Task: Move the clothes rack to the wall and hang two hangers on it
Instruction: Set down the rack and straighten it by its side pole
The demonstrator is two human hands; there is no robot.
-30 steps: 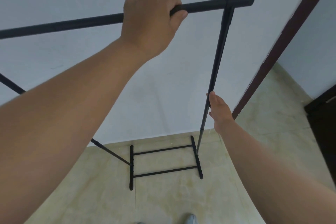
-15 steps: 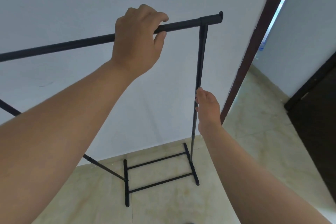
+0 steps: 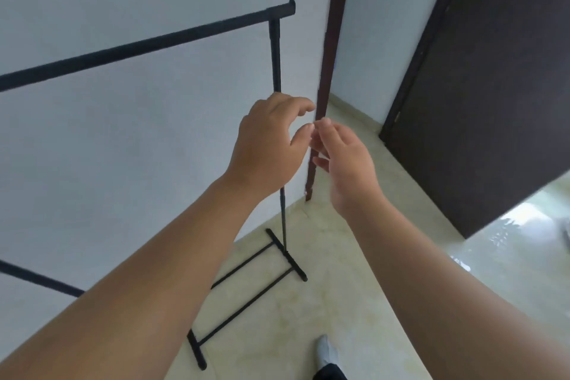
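Standing against the pale wall across the left of the frame, the black clothes rack rests on the tiled floor. At centre, the left hand and right hand hover empty, fingers loosely spread, gripping nothing.

Clothes rack: thin black tubes, prob. metal, matt finish. Wall: smooth pale paint, flat, no sheen. Floor: glossy cream tiles w/ marbling, reflecting light at right. Door & door frame: dark brown, wood-look, matt.
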